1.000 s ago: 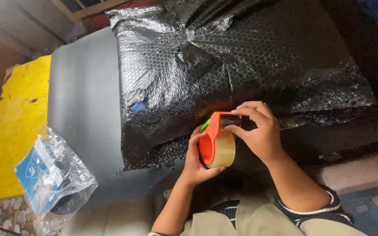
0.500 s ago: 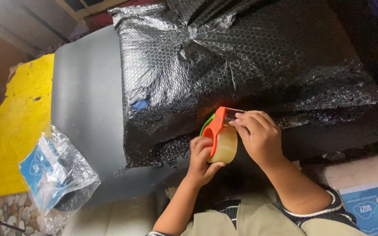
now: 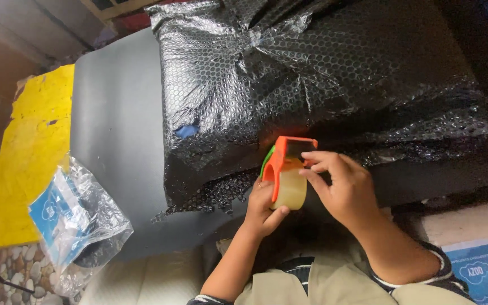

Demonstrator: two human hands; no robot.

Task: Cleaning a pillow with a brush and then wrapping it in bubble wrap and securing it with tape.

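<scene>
Both hands on the orange plastic tape dispenser with its clear roll (image 3: 284, 174), at six o'clock of the black bubble-wrapped bundle (image 3: 323, 85): left hand (image 3: 262, 208) cups it, right hand (image 3: 343, 189) pinches the tape end. Looks like freeing the end; next it must stick to the wrap.

A crumpled clear plastic bag (image 3: 80, 226) lies beside a yellow board (image 3: 26, 164) on a grey mat (image 3: 120, 147).
</scene>
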